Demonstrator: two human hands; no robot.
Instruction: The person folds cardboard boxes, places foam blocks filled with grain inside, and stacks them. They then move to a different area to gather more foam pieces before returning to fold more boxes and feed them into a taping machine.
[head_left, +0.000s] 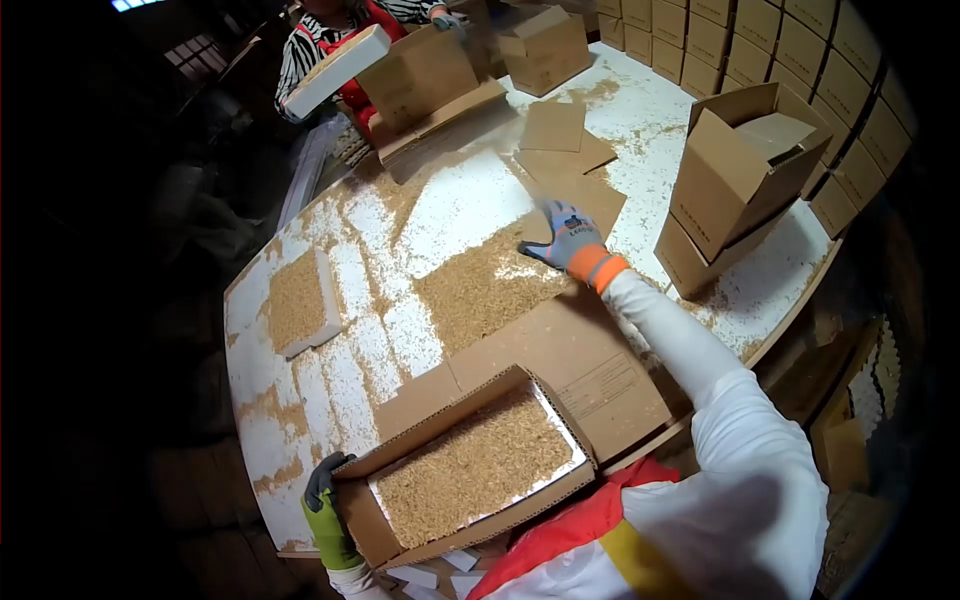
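Note:
An open cardboard box (368,520) lies near my body at the table's front edge. Inside it sits a white foam tray (574,440) full of tan wood shavings (470,465). My left hand (322,500), in a green and dark glove, grips the box's left end; some fingers are hidden behind the wall. My right hand (568,238), in a grey glove with an orange cuff, reaches over the table with thumb and fingers spread and nothing in them. Under and beside it are a spread of loose shavings (475,295) and a flat cardboard piece (598,205).
Another shavings-filled foam tray (328,300) lies on the white table (465,205) at left. Across it, a person (365,20) holds a white tray beside a carton (425,75). Open cartons (735,185) stand at right, before stacked boxes (745,40).

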